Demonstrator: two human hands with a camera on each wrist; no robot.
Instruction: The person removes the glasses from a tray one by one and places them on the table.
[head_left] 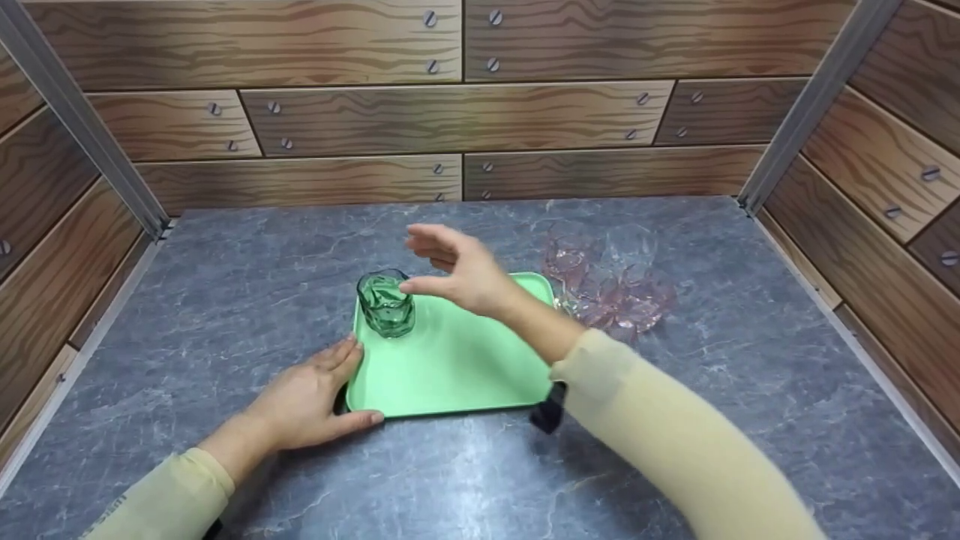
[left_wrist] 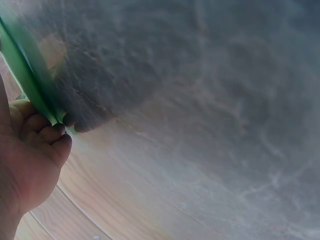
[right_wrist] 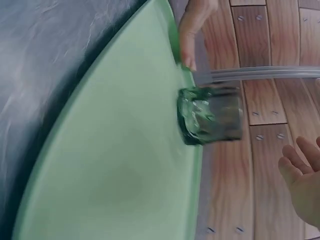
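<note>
A light green tray [head_left: 450,367] lies on the marbled table. At its left near corner, my left hand [head_left: 304,401] holds the edge, fingers along the left side and thumb against the front side. The left wrist view shows that hand's bent fingers [left_wrist: 42,125] at the green rim. One green glass tumbler [head_left: 387,307] stands upright in the tray's far left part. Above the tray, my right hand [head_left: 465,274] has its fingers and thumb spread, holding nothing. Its thumb overlaps the tumbler's rim in the head view, but the right wrist view shows a gap between hand [right_wrist: 305,182] and tumbler [right_wrist: 207,115].
Several clear and pinkish glasses [head_left: 626,300] stand grouped beside the tray's right side, some near its far right corner. Wood-patterned walls [head_left: 450,120] with grey corner posts [head_left: 814,112] enclose the table [head_left: 262,247] at the back and sides.
</note>
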